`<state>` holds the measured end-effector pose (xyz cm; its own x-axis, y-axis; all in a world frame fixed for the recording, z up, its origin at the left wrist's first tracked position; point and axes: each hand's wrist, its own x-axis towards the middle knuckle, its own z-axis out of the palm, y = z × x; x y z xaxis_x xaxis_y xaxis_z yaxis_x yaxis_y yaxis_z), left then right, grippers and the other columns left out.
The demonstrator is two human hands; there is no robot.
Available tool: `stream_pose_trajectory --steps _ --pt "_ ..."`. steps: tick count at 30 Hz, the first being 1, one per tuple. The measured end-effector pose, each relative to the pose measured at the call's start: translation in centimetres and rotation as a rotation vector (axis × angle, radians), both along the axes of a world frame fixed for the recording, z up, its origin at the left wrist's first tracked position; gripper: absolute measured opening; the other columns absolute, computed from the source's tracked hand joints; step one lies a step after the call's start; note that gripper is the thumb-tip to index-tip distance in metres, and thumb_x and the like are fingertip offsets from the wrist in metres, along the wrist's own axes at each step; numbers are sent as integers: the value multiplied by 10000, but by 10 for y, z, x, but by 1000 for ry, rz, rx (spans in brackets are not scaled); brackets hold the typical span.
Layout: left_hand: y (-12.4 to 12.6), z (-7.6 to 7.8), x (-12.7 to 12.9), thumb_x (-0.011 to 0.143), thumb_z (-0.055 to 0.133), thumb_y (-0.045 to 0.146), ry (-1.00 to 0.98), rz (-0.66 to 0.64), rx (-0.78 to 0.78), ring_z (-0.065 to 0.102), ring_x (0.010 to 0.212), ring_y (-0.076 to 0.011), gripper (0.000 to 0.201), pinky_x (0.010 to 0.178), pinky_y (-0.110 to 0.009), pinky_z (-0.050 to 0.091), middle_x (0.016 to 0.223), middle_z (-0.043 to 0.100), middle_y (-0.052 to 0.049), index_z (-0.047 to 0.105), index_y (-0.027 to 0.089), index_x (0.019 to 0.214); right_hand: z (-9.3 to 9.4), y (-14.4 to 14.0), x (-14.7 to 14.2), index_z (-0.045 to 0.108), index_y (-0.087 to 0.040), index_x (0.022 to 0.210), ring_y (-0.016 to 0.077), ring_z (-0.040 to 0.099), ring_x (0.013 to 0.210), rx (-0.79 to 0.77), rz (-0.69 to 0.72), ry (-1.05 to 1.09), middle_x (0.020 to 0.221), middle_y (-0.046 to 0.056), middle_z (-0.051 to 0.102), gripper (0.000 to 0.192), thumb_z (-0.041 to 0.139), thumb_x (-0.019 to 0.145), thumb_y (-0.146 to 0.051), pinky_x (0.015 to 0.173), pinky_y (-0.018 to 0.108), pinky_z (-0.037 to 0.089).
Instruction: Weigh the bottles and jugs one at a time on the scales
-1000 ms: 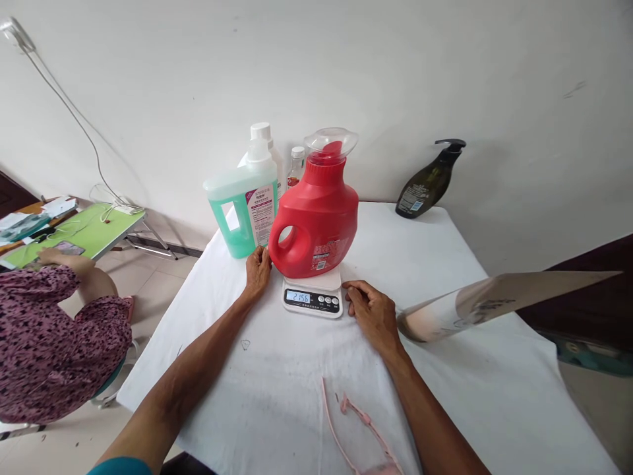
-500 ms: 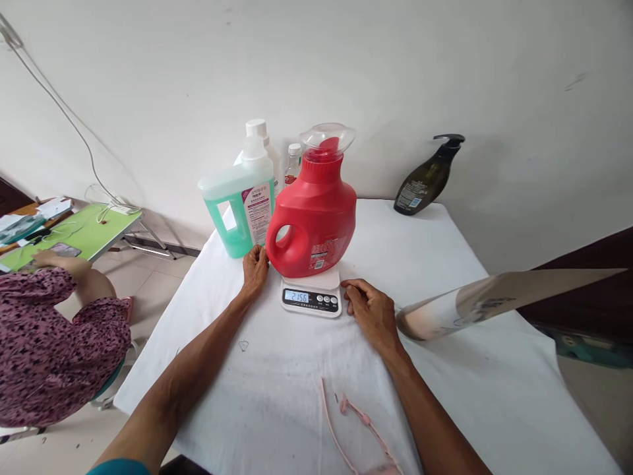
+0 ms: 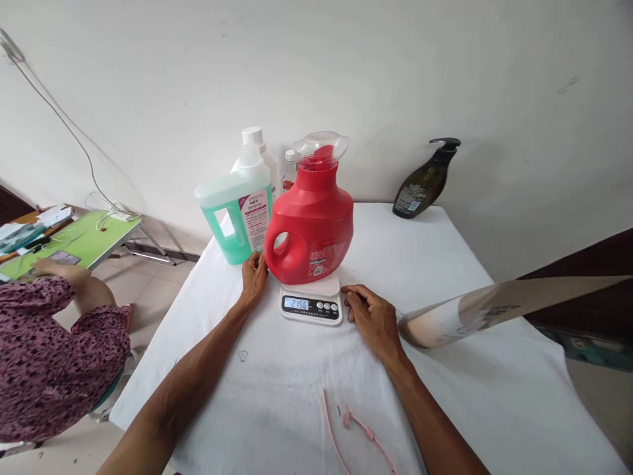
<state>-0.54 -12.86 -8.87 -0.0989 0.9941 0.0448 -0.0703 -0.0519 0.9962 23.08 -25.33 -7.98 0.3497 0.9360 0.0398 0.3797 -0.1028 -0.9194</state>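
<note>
A red plastic jug (image 3: 316,211) with a handle on its left stands on a white kitchen scale (image 3: 311,315), whose display reads 2156. A clear dome-like cap sits over the jug's neck. My left hand (image 3: 254,277) rests on the cloth with curled fingers, close to the lower left side of the jug and scale. To the right of the scale lies my right hand (image 3: 372,318), its fingers bent in and the index fingertip at the scale's edge. Nothing shows in either hand. Just behind my left hand stands a clear bottle of green liquid (image 3: 232,221).
Behind the jug stand a white bottle (image 3: 253,136) and a small clear bottle (image 3: 289,173). A dark pump bottle (image 3: 426,181) is by the wall. A tall cylinder (image 3: 445,320) stands right, pink straps (image 3: 366,432) lie in front. A person (image 3: 59,356) sits left, beside a green table (image 3: 106,227).
The view has tilted slightly, so the table things appear a little lower. Both hands, the jug and the scale reading stay the same.
</note>
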Motion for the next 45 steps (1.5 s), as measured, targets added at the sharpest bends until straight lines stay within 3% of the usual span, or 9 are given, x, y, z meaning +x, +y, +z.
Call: stream_pose_trajectory --steps 13,18,21,24,27,30,34,38,45 --pt "0 -2 -2 876 708 615 34 21 7 311 550 -97 467 522 -241 251 577 385 66 514 213 744 -3 1 1 763 -169 961 168 592 528 -1 -3 6 690 25 672 444 506 847 -513 549 286 449" --pt "-7 7 -3 881 700 658 58 51 48 339 559 -104 529 520 -248 272 587 380 58 462 221 700 -1 1 0 752 -175 947 161 584 514 11 2 18 690 23 667 429 504 844 -510 537 280 444" --pt "-19 20 1 907 646 728 30 71 106 327 547 -103 581 516 -255 290 606 373 58 423 230 708 1 1 0 749 -170 955 166 598 523 6 6 30 693 28 672 434 501 844 -508 555 283 464" --pt "-33 36 6 965 487 802 64 129 212 396 573 -119 607 544 -267 364 672 449 33 508 220 795 0 1 0 745 -163 961 168 609 522 9 11 37 708 34 683 431 492 839 -490 569 287 479" --pt "-43 58 11 990 390 820 142 221 360 589 781 -169 651 724 -307 508 896 606 -41 609 207 1010 -1 1 1 744 -163 970 174 618 521 28 24 42 723 37 691 424 482 857 -477 563 289 477" --pt "-44 87 16 964 469 812 212 240 458 641 985 -212 645 879 -345 529 1090 657 -83 626 212 1144 -4 1 2 749 -159 977 188 626 523 56 37 41 724 44 698 434 475 878 -481 554 296 474" --pt "-32 120 25 886 621 776 262 -2 361 559 698 -161 586 691 -288 460 743 607 -17 619 195 810 -8 2 4 756 -161 978 198 625 540 91 41 18 730 59 715 448 449 908 -480 554 299 473" --pt "-19 129 35 649 839 748 90 -153 209 293 502 -70 669 511 -244 259 531 349 73 439 214 612 -14 4 6 756 -163 983 196 603 515 100 44 7 735 71 727 462 428 934 -483 530 299 459" --pt "-5 142 68 554 927 656 -61 -23 181 229 477 -39 656 466 -226 227 500 306 90 451 205 567 -23 7 6 736 -189 904 191 580 497 165 28 18 699 60 707 441 415 963 -485 509 289 446"
